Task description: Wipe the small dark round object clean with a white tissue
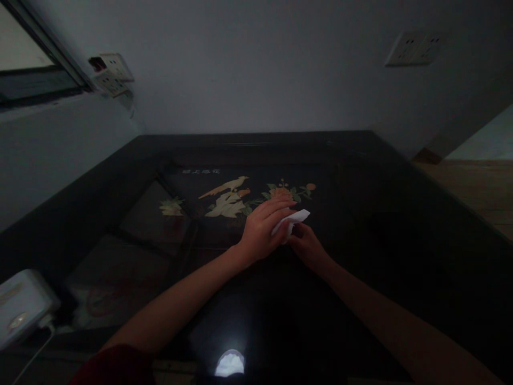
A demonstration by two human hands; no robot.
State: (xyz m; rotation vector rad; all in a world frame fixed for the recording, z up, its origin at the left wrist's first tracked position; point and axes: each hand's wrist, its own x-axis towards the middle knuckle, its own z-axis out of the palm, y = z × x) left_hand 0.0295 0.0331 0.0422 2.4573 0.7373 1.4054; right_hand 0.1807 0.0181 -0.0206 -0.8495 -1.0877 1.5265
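Over the middle of a glossy black tabletop [256,299], my two hands meet at a crumpled white tissue [298,217]. My left hand [266,224] is closed round it, with the fingers on top pointing right. From the right, my right hand [308,243] reaches in, its fingers bent against the tissue's lower edge and partly hidden. A corner of the tissue sticks out between the hands. Just beyond them, the tabletop bears a picture of a pale bird [230,185] and an orange flower [281,193] with green leaves.
A white box-shaped device [24,305] with a cable [38,355] stands at the left edge. The table meets a pale wall [248,69] at the back. Sockets are on the wall at left [116,67] and right [417,48]. A window frame [52,48] shows upper left.
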